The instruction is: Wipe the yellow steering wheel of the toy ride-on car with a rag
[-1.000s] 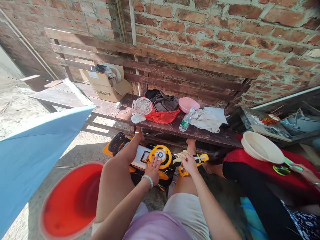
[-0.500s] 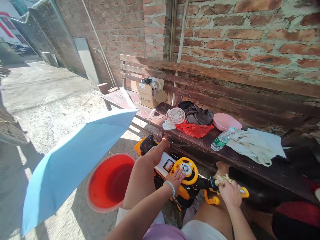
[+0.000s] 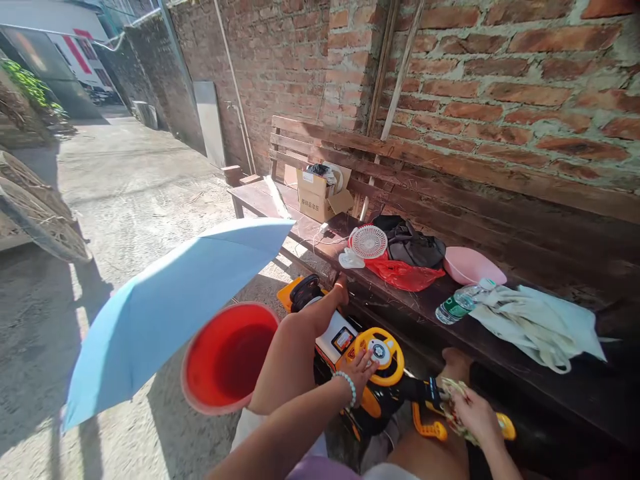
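Note:
My left hand (image 3: 357, 370), with a pale bead bracelet at the wrist, lies with fingers stretched out across the left side of a yellow toy steering wheel (image 3: 399, 353). The wheel belongs to a yellow, black and white ride-on toy vehicle (image 3: 327, 350) between my legs. Bunched in my closed right hand (image 3: 475, 413) is a pale yellowish crumpled cloth (image 3: 454, 393). It touches a black and yellow arm part (image 3: 420, 392) of the toy. A yellow curved piece (image 3: 430, 427) hangs just below that hand.
A red basin (image 3: 200, 373) and a light blue umbrella (image 3: 170, 307) are to my left. Along the wooden bench (image 3: 395, 303) sit a cardboard box (image 3: 311, 197), white fan (image 3: 369, 241), red plastic bag (image 3: 407, 273), pink basin (image 3: 473, 263), water bottle (image 3: 457, 305) and whitish cloth (image 3: 520, 320).
My view has turned left, so things sit further right. My right hand and the cloth have shifted along the toy's arm part, with the cloth hanging lower. My left hand stays on the wheel.

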A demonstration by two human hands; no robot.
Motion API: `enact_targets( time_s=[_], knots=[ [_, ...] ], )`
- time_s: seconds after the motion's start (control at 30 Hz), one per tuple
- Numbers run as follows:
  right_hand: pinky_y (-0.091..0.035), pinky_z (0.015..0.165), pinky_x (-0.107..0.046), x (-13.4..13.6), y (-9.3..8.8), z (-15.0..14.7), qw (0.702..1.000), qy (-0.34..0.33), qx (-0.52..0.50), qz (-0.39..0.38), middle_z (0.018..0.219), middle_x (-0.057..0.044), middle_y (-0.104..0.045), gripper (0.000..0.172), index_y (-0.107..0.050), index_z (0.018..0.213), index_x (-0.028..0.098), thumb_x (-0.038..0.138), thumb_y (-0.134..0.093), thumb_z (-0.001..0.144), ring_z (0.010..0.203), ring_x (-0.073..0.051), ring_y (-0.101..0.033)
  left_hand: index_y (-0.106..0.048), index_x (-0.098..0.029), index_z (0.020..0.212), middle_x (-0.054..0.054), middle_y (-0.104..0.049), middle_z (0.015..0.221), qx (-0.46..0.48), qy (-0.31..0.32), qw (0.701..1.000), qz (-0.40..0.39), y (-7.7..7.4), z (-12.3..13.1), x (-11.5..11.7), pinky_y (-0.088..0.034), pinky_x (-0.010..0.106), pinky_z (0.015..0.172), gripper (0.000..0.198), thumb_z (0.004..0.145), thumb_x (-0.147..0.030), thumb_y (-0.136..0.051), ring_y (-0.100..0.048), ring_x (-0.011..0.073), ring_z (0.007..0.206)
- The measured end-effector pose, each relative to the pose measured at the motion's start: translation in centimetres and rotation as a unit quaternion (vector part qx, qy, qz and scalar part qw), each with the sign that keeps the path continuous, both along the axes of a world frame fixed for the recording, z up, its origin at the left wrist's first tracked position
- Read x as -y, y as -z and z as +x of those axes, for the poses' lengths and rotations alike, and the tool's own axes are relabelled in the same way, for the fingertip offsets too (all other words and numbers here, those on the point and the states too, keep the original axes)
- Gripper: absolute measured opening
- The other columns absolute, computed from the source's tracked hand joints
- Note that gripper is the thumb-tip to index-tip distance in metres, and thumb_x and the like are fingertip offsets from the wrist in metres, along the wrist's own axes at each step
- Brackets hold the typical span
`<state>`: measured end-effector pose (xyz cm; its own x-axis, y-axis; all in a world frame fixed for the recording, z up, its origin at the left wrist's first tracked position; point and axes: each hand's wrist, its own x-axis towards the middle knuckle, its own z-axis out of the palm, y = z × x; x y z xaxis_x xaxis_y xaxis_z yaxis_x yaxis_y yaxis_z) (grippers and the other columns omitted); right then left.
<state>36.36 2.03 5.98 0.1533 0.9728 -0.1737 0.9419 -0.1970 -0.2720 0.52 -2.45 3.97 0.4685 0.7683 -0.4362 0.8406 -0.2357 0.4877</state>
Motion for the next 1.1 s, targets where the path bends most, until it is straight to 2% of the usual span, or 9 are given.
enact_targets(
  time_s=[0.13, 0.23, 0.33, 0.4, 0.47, 0.57, 0.77, 0.9, 1.1],
  knots=[
    [-0.056, 0.1, -0.039, -0.9, -1.4, -3.2, 0.991, -0.088, -0.088, 0.056, 0.116, -0.016, -0.08, 0.059, -0.08, 0.106, 0.02, 0.057, -0.037, 0.09, 0.114, -0.032, -0.072, -0.015, -0.023, 0.172, 0.013, 0.005, 0.18, 0.011, 0.007, 1.0, 0.018, -0.6, -0.3, 0.2, -0.025, 0.079, 0.118, 0.123, 0.074, -0.069, -0.074, -0.008, 0.0484, 0.163],
    [-0.052, 0.106, -0.048, -0.3, -2.0, -5.7, 0.979, -0.188, -0.002, 0.077, 0.132, -0.015, -0.074, 0.053, -0.08, 0.116, 0.023, 0.05, -0.04, 0.094, 0.124, -0.035, -0.066, -0.015, -0.023, 0.172, 0.014, 0.002, 0.18, 0.02, 0.005, 0.999, 0.027, -0.3, -0.4, 0.4, -0.027, 0.079, 0.116, 0.124, 0.073, -0.069, -0.074, -0.011, 0.0489, 0.162],
    [-0.054, 0.099, -0.054, 0.5, -2.1, -7.9, 0.965, -0.227, 0.131, 0.016, 0.155, -0.01, -0.058, 0.037, -0.081, 0.116, 0.033, 0.037, -0.054, 0.091, 0.13, -0.039, -0.062, -0.015, -0.026, 0.172, 0.013, 0.001, 0.181, 0.025, 0.004, 0.999, 0.038, 0.1, -0.4, 0.6, -0.028, 0.079, 0.115, 0.12, 0.075, -0.066, -0.073, -0.013, 0.0481, 0.162],
    [-0.055, 0.097, -0.052, 0.6, -2.2, -9.0, 0.952, -0.238, 0.189, -0.024, 0.156, -0.013, -0.055, 0.031, -0.082, 0.112, 0.03, 0.031, -0.06, 0.089, 0.122, -0.039, -0.066, -0.015, -0.025, 0.172, 0.012, 0.003, 0.181, 0.026, 0.0, 0.999, 0.038, 0.2, -0.3, 0.6, -0.027, 0.08, 0.116, 0.121, 0.075, -0.066, -0.073, -0.011, 0.0489, 0.162],
    [-0.054, 0.096, -0.049, 0.2, -2.5, -9.7, 0.944, -0.248, 0.207, -0.062, 0.141, -0.018, -0.063, 0.029, -0.084, 0.105, 0.024, 0.036, -0.061, 0.093, 0.11, -0.036, -0.071, -0.014, -0.025, 0.172, 0.011, 0.004, 0.18, 0.028, -0.003, 0.999, 0.026, 0.2, -0.3, 0.5, -0.026, 0.079, 0.117, 0.124, 0.073, -0.068, -0.075, -0.01, 0.0497, 0.162],
    [-0.054, 0.092, -0.046, -0.4, -2.8, -10.3, 0.946, -0.23, 0.206, -0.1, 0.12, -0.02, -0.067, 0.043, -0.084, 0.098, 0.018, 0.045, -0.051, 0.1, 0.102, -0.036, -0.073, -0.014, -0.025, 0.173, 0.011, 0.005, 0.18, 0.032, -0.002, 0.999, 0.011, 0.3, -0.2, 0.4, -0.028, 0.077, 0.118, 0.127, 0.071, -0.069, -0.077, -0.009, 0.0493, 0.163],
    [-0.054, 0.086, -0.038, -0.7, -2.3, -9.3, 0.963, -0.187, 0.179, -0.073, 0.119, -0.018, -0.07, 0.046, -0.079, 0.122, 0.023, 0.017, -0.042, 0.094, 0.096, -0.029, -0.076, -0.014, -0.018, 0.172, 0.013, 0.008, 0.179, 0.032, 0.009, 0.998, 0.045, 1.1, -0.3, 0.6, -0.028, 0.081, 0.115, 0.122, 0.077, -0.067, -0.07, -0.009, 0.0483, 0.163],
    [-0.055, 0.095, -0.037, -2.1, -2.0, -7.9, 0.979, -0.128, 0.126, -0.099, 0.125, -0.015, -0.076, 0.054, -0.069, 0.143, 0.025, 0.031, -0.047, 0.093, 0.112, -0.03, -0.075, -0.015, -0.02, 0.172, 0.014, 0.004, 0.18, 0.037, 0.008, 0.998, 0.054, 1.1, -0.5, 0.9, -0.029, 0.08, 0.115, 0.123, 0.074, -0.067, -0.072, -0.011, 0.0506, 0.162],
    [-0.058, 0.08, -0.038, -3.7, -2.3, -7.4, 0.991, -0.063, 0.07, -0.094, 0.115, -0.013, -0.081, 0.049, -0.08, 0.123, 0.027, 0.046, -0.048, 0.09, 0.098, -0.032, -0.079, -0.014, -0.019, 0.172, 0.012, 0.007, 0.18, 0.028, 0.006, 0.998, 0.055, 0.8, -0.4, 0.9, -0.028, 0.078, 0.116, 0.123, 0.076, -0.069, -0.072, -0.009, 0.0479, 0.163]
  ],
)
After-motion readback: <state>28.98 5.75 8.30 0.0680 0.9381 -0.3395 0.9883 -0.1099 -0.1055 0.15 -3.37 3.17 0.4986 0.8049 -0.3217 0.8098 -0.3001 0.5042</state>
